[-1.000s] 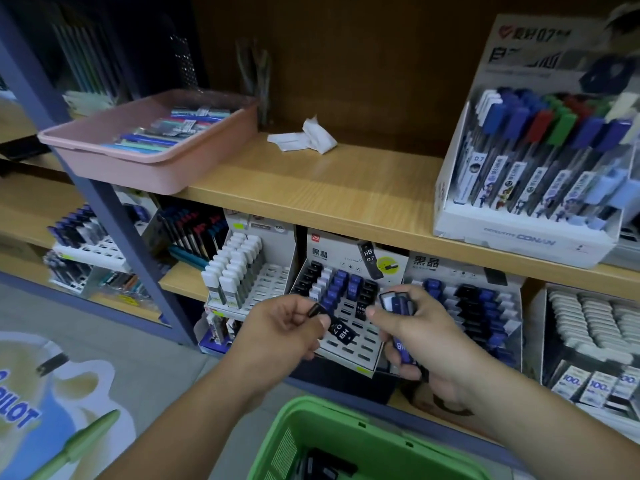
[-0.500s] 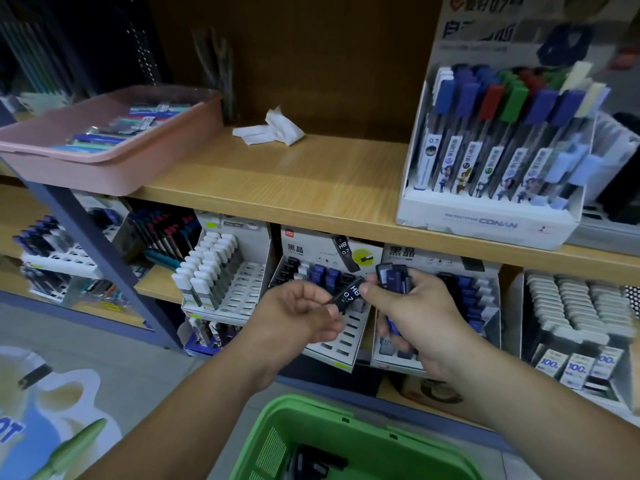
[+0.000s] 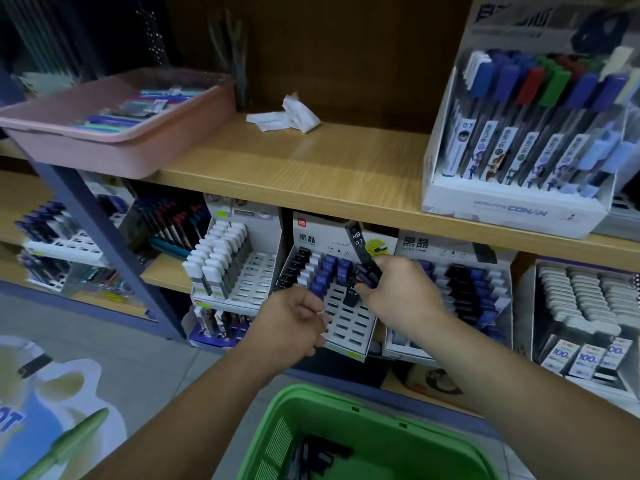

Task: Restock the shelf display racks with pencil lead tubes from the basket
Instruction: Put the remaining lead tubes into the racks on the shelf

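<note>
In the middle of the lower shelf stands a white slotted display rack (image 3: 346, 323), with black and blue pencil lead tubes (image 3: 322, 271) in its back rows. My right hand (image 3: 398, 292) is over that rack. It grips a small bunch of blue tubes (image 3: 369, 271) and pinches a black 0.7 tube (image 3: 351, 293) upright against the slots. My left hand (image 3: 294, 320) hovers just left of it with fingers curled, and nothing shows in it. Below me the green basket (image 3: 349, 407) holds several dark tubes (image 3: 311, 455).
A second lead rack (image 3: 460, 292) stands to the right and a rack of white-capped tubes (image 3: 225, 265) to the left. The upper shelf carries a pink tray (image 3: 121, 147), crumpled paper (image 3: 287, 116) and a pen display box (image 3: 519, 209). A blue shelf post (image 3: 104, 244) stands at left.
My left hand passed the black tube to my right hand and drew back down-left. My right hand now sets that tube upright at the rack. The view shifted right.
</note>
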A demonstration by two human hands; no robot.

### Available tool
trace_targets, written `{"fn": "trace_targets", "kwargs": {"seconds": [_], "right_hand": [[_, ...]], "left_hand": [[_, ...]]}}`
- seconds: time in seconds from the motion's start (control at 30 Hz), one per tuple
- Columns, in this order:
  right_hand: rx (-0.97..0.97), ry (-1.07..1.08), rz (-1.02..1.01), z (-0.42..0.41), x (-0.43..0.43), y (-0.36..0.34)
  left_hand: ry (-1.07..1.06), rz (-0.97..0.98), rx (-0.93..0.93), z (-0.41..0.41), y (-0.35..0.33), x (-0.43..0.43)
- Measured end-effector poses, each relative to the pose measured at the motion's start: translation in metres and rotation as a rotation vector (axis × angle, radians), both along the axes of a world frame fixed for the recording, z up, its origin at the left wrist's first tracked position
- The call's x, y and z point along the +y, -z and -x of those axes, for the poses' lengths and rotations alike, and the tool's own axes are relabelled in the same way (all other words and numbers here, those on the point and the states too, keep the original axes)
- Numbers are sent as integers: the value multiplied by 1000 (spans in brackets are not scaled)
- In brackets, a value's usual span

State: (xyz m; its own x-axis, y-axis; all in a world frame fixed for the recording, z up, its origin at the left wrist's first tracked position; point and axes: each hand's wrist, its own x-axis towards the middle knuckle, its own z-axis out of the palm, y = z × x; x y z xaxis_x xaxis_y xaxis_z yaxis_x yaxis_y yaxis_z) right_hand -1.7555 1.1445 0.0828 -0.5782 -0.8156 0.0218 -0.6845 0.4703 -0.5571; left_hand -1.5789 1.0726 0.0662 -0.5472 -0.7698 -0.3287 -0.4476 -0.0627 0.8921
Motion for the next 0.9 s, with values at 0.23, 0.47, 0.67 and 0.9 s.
{"fn": "trace_targets", "kwargs": {"seconds": [0.23,0.47,0.67,0.9], "right_hand": [[213,-55,-172,-12,-6,-6],[327,-98,-360,-18,-17,-9],[-218,-161,-136,-5,-8,-20],[-517,-341,-306,-11,12,-29]], "left_hand": [[-7,-19,32,-4,0,-3],[-5,-28,63,-2,-1,-5],[-32,-5,195,-2,-8,-4],[70,3,326,9,-22,2]]}}
